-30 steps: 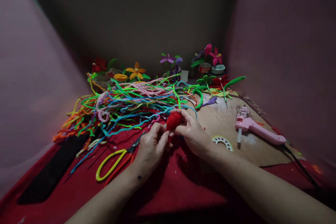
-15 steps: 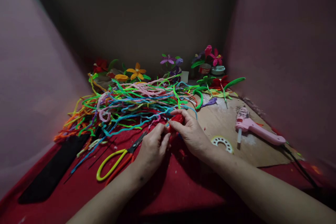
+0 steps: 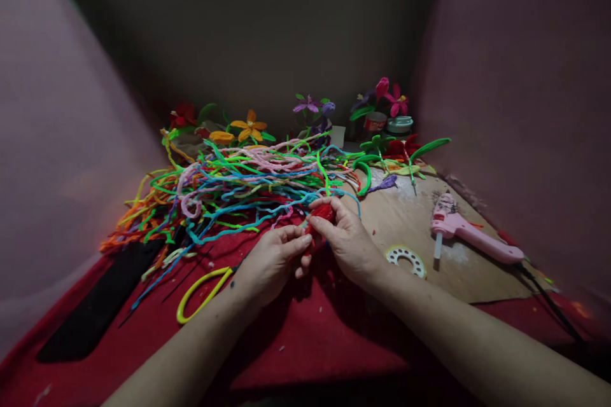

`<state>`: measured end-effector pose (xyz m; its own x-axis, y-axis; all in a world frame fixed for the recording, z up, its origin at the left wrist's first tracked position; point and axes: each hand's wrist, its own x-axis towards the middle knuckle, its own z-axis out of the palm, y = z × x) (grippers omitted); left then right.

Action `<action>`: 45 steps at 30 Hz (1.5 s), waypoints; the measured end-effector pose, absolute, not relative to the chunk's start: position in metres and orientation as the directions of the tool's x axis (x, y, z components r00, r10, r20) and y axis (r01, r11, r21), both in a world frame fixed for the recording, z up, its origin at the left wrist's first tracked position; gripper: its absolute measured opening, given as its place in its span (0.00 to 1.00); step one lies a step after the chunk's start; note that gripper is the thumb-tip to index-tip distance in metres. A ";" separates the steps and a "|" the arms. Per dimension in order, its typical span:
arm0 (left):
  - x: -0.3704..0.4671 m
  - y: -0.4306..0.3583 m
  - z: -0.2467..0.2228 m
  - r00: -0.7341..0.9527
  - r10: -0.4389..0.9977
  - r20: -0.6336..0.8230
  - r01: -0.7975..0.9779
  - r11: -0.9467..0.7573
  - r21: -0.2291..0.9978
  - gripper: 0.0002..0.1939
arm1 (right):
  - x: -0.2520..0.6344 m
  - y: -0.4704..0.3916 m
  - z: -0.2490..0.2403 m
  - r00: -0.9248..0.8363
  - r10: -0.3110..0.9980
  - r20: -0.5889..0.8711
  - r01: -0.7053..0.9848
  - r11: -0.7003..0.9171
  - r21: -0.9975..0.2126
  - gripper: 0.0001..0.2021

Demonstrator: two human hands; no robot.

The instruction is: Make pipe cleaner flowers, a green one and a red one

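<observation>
Red piece (image 3: 325,211), fuzzy: one, held above the surface (image 3: 329,346), at the near edge of the stem pile. Right hand (image 3: 351,240): fingers gripping the red piece and covering much of it. Left hand (image 3: 272,261): thumb and forefinger drawn together at its left end; whether they grip anything, cannot tell.

Scissors (image 3: 204,296): one pair, yellow handle loop showing; the rest mostly behind the left wrist and forearm. Stems (image 3: 248,172): large tangled pile, many colours, directly beyond both hands. Ring (image 3: 405,259): white, holed, lower part hidden by the right forearm. Cardboard (image 3: 386,206): right side, bearing the ring and glue gun (image 3: 470,238), pink; its cord fades into shadow. Black strip (image 3: 98,308): left, top end under the stems.

Rear row: orange flower (image 3: 249,126), purple flower (image 3: 307,104), pink flower (image 3: 397,100), jar (image 3: 400,124). Red flower (image 3: 182,116), far left: dim, outline unclear.
</observation>
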<state>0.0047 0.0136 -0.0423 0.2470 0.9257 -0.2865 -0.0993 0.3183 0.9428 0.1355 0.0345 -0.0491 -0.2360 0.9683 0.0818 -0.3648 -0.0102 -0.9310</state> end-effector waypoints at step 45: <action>0.004 0.020 -0.030 0.226 0.974 -0.006 0.367 -0.079 0.927 0.10 | 0.149 0.042 -0.047 -0.316 0.949 0.019 -0.266 -0.069 -0.962 0.07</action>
